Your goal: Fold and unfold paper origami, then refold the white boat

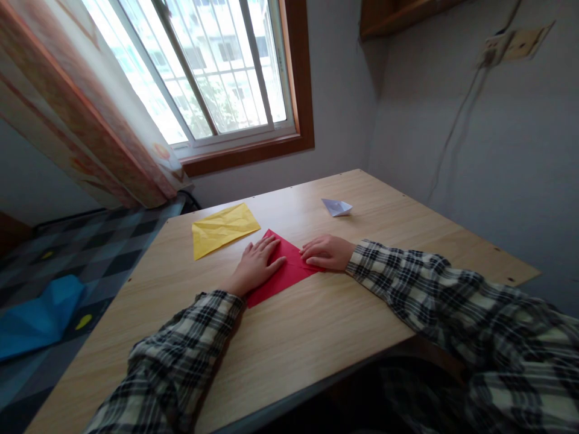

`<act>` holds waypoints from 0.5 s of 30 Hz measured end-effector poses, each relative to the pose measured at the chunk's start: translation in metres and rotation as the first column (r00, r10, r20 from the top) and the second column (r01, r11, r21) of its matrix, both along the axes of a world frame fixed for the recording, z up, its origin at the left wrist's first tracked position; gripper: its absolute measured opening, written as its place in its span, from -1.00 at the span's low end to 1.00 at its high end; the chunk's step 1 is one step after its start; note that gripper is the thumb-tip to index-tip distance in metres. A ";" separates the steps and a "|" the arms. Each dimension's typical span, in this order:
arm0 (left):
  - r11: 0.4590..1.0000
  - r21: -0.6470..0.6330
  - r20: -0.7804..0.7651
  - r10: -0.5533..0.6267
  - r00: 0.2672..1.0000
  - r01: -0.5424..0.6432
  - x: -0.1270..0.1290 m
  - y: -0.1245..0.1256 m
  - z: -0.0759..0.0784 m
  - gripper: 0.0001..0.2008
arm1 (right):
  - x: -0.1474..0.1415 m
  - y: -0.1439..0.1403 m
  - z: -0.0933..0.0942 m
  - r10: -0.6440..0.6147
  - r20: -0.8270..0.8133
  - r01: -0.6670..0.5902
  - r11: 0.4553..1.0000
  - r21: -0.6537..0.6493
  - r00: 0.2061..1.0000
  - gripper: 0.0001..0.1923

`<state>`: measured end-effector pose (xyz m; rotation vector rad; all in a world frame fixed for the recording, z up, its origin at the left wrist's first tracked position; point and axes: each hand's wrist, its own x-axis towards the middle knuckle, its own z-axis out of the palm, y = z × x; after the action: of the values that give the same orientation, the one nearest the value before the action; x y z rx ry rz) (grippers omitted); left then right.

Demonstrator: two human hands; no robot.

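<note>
Red paper (284, 272), folded to a triangle, lies flat near the desk (316, 337) centre, its long side running diagonally toward the near-left. Left hand (256, 265) rests palm-down on it w/ fingers spread flat, pressing, nothing gripped. Right hand (326, 252) sits at the triangle's right corner, fingers curled loosely, fingertips touching the paper edge; not clasping anything. Yellow sheet (223, 229), creased, lies just beyond the left hand toward the far-left edge. Small white folded paper (336, 207) sits well apart nr the far-right edge. Blue paper (38, 316) on the floor, left of the desk.
</note>
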<state>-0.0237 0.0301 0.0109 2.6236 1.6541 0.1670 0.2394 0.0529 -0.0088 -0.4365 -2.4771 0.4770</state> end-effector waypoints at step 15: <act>0.995 -0.008 0.052 -0.099 0.994 0.099 0.015 -0.014 0.001 -0.37 | 0.002 0.004 -0.002 -0.060 0.046 0.057 0.996 0.065 0.997 -0.69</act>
<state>-0.0092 0.0163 0.0115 2.6627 1.5012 0.2196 0.2416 0.0564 -0.0105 -0.4981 -2.5105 0.3665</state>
